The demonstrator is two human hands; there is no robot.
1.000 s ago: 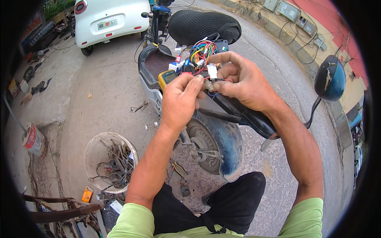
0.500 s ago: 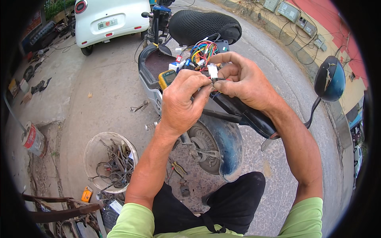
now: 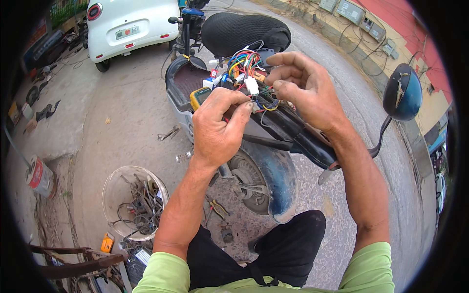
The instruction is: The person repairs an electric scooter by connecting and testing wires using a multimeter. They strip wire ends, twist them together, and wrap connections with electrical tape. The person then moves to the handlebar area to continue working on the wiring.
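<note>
The left hand [image 3: 217, 129] and right hand [image 3: 305, 88] pinched a white connector [image 3: 252, 86] above the scooter [image 3: 273, 132]. Its thin wires [image 3: 244, 61] looked limp and fragile, best gripped by the plug body.

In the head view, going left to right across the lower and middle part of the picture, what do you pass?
Red and white can → clear bowl of tools and wires → left hand → white connector → right hand → blue mirror.

Wire ends [image 3: 264, 100] behind fingers [image 3: 244, 110]
</note>
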